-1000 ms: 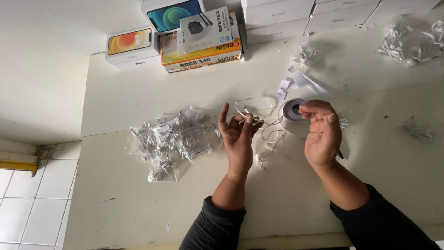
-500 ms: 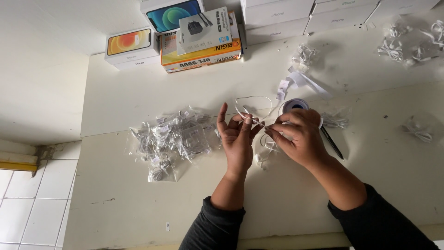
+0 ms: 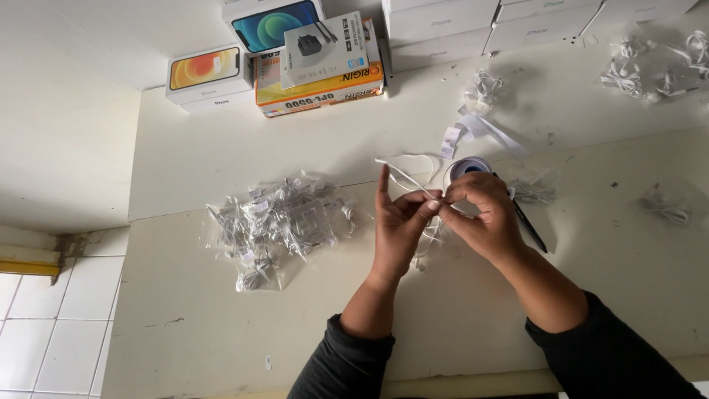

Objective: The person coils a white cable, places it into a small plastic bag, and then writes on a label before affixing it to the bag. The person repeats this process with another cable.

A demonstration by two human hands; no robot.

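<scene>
My left hand point(image 3: 399, 225) is raised over the table with its index finger up, pinching a thin white cable point(image 3: 405, 171) between thumb and fingers. My right hand point(image 3: 484, 218) is closed right against it, gripping the same cable where the two hands meet. Loops of the cable trail over the table behind and below the hands. A roll of tape point(image 3: 470, 167) lies just behind my right hand, partly hidden by the fingers. A black pen point(image 3: 530, 229) lies to the right of my right hand.
A heap of clear bags holding white cables point(image 3: 273, 222) lies left of the hands. Phone boxes point(image 3: 204, 72) and other cartons are stacked at the back. More coiled white cables point(image 3: 650, 70) lie at the back right, and paper strips point(image 3: 473, 129) behind the tape.
My right hand has moved left from the tape roll to meet my left hand and now grips the cable with it. My left hand has hardly moved.
</scene>
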